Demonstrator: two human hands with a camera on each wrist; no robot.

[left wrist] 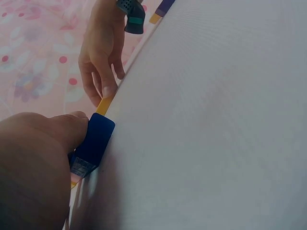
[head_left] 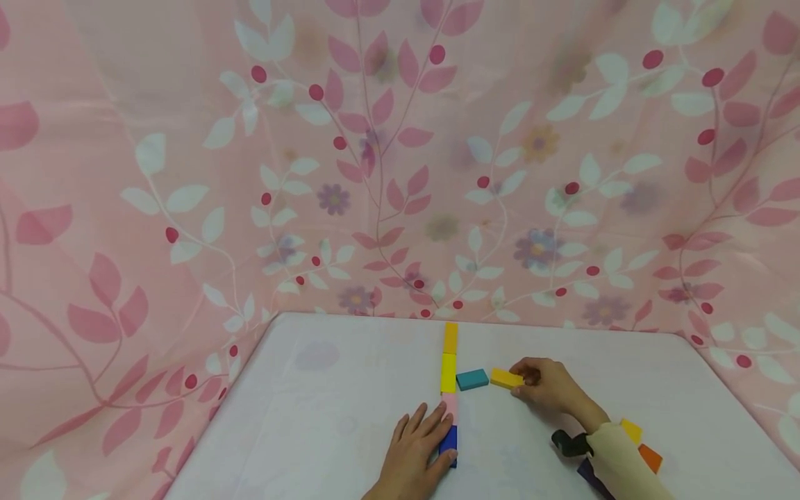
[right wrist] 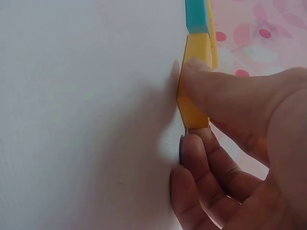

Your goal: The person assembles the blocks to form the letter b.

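A pink curtain (head_left: 206,90) with leaf sprays and flowers hangs behind the white table (head_left: 281,403) I am watching. In my head feed, the right hand (head_left: 546,385) pinches a golden-yellow block (head_left: 503,378) at its right end, thumb and fingers closing on it. That block lies right of centre, its long axis running across the table, tipped slightly, its free end pointing left at a teal block (head_left: 471,380) just beside it; I cannot tell whether they touch.

The teal block slants the other way, its left end against a column whose long axes run away from the person: amber block (head_left: 451,338) farthest, then lemon-yellow block (head_left: 448,373), pink block (head_left: 448,398) and blue block (head_left: 447,446). I see the left hand (head_left: 415,448) resting on the nearest two, fingers spread. Loose blocks (head_left: 650,457) lie by the right sleeve (head_left: 625,458).
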